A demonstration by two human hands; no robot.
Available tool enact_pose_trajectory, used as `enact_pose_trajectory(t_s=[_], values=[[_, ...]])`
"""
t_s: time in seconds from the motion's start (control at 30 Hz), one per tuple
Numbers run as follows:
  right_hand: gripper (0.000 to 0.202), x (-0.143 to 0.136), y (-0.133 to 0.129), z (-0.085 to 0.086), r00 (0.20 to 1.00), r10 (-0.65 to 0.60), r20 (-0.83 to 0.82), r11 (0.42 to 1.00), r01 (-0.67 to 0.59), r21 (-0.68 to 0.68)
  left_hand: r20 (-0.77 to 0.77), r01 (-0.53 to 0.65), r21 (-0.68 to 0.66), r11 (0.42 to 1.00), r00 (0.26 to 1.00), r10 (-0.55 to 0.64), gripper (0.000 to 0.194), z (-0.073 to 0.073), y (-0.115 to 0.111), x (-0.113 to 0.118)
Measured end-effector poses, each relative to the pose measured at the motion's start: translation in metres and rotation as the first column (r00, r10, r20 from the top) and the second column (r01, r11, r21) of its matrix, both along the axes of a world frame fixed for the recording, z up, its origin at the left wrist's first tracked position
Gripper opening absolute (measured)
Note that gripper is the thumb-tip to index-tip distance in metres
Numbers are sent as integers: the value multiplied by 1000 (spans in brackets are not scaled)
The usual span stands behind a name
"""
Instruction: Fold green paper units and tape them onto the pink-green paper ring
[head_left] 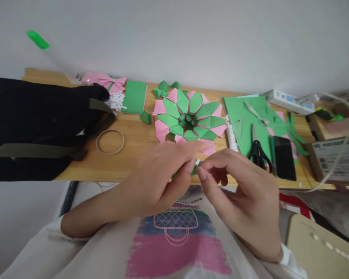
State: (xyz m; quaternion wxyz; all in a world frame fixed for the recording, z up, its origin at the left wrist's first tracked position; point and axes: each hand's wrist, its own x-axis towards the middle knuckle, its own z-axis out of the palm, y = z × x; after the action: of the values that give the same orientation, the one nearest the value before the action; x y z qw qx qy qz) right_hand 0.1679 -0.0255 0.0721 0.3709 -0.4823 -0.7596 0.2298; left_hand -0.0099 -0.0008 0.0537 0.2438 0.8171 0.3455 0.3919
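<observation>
1. In close went both hands: the left hand (163, 176) had a small green piece (194, 169) pinched between thumb and forefinger, just over the table's (135, 131) near edge.
2. And the right hand (244, 186) met it there, fingers narrow at the piece's right end, right beside a white bit (197, 162); whether they truly gripped, one could not tell.
3. Straight ahead, centre stage, sat the ring (177, 101), green faces tipped with pink, closed all round an open middle. It looked well along, by judgement.
4. But not everything was in it! The piece in hand was apart from the ring, and one loose green shape (145, 117) lay to its left, with a cluster (163, 86) behind; those seemed the part left over.
5. Now the count: one ring, one held piece, one loner at left, at least three shapes in the cluster, overlap hiding the exact figure. The ring showed at least eight green faces, the near side partly hard to read.
6. Out right: one pair of scissors (258, 153), one phone (284, 159), one tube (232, 135). Out left: one hoop (110, 153), one bow (112, 80), one black bag (40, 124).
</observation>
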Motion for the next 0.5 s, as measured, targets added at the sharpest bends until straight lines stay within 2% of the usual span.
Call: enact_pose_trajectory(t_s=[0.13,0.27,0.37,0.5], values=[[6,-1,-2,2,998,-33,62,999,32,24,-66,49,62,997,997,-45,42,3,2,2],[4,-1,-2,4,988,-37,150,998,28,62,-114,64,198,978,993,-42,45,7,3,5],[10,-1,-1,7,968,-42,249,991,10,131,-161,85,289,954,986,-39,38,10,4,7],[19,0,-1,10,950,-52,308,981,-10,194,-167,125,345,930,983,-70,31,8,6,9]])
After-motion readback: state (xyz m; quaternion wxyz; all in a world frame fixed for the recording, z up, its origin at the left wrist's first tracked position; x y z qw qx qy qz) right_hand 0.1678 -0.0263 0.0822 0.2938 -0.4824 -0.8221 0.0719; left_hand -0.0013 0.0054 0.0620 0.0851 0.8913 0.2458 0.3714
